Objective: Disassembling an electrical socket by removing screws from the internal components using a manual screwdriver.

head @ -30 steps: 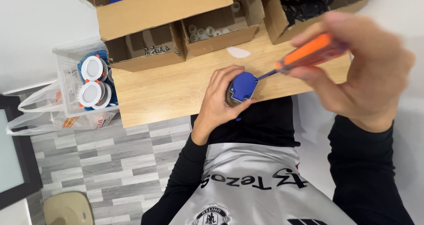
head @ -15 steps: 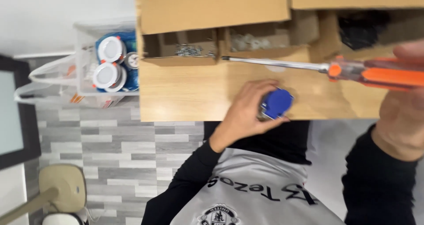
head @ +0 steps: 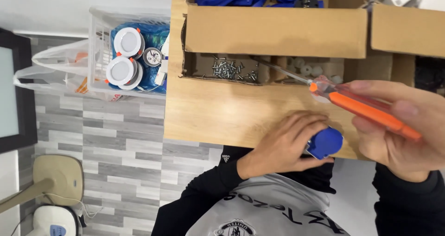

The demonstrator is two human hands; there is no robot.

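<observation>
The orange-handled screwdriver (head: 366,110) is gripped in the right hand (head: 408,129), whose fingers are closed around the handle at the right of the scene. Its long axis is laid slantwise: from the handle, the metal shaft runs up and to the left, and the tip is brought to the edge of the open cardboard box compartment holding a heap of small screws (head: 230,70). The screws thus lie to the far left of the right hand, in line with the shaft; whether the tip touches any of them cannot be told. The blue round part (head: 325,142) is held at the near edge of the wooden table (head: 222,115) by the left hand (head: 282,145), curled around it, just beside and below the screwdriver handle. The left hand is the nearer to the blue part, while the screws are reached only by the tool.
</observation>
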